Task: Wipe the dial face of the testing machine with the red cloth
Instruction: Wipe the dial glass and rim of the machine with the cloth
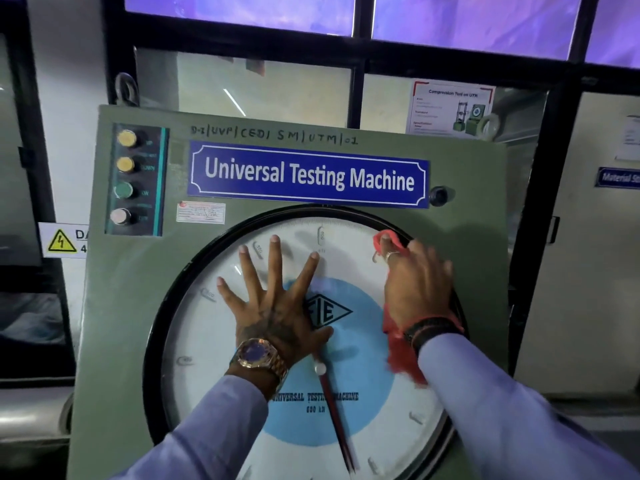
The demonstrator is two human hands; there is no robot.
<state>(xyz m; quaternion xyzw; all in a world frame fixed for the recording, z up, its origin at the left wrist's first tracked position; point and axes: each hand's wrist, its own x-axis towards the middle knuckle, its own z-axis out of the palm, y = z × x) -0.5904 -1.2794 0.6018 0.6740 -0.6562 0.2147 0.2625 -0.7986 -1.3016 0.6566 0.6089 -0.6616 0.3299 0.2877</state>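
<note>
Two hands on dial face (214, 341) | left hand (273, 306) splayed flat | right hand (415, 285) clutching red cloth (403, 358) | nameplate (308, 174) "Universal Testing Machine"

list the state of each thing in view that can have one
left hand: flat on the glass, fingers spread, holding nothing
right hand: pressing the cloth at the dial's upper right rim
red cloth: bunched under the right hand, tail hanging
dial face: being wiped
pointer: aimed down, slightly right

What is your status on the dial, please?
Left hand flat, open on dial face. Right hand pressing red cloth at right rim. Nothing in the way.
</note>
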